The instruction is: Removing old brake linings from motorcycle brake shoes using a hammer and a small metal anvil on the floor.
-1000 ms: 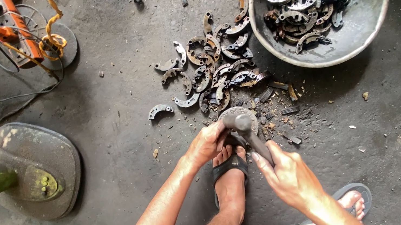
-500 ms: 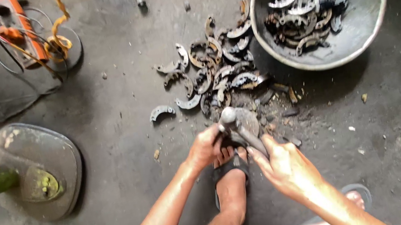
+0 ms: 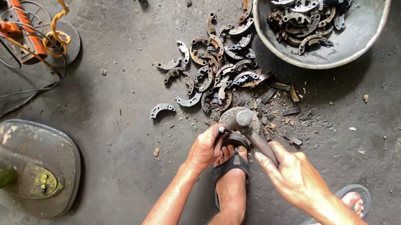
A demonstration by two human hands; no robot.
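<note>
Hammer gripped by its handle in the clenched right hand, head resting over a round metal block on the floor. Left hand pinches a small curved metal piece at the block, just above the sandalled foot. Curved metal shoes lie heaped beyond, beside a metal basin.

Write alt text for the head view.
Right hand grips a hammer over a round metal block, while the left hand steadies a part there. A pile of curved brake shoes lies beyond, beside a metal basin holding more.
</note>
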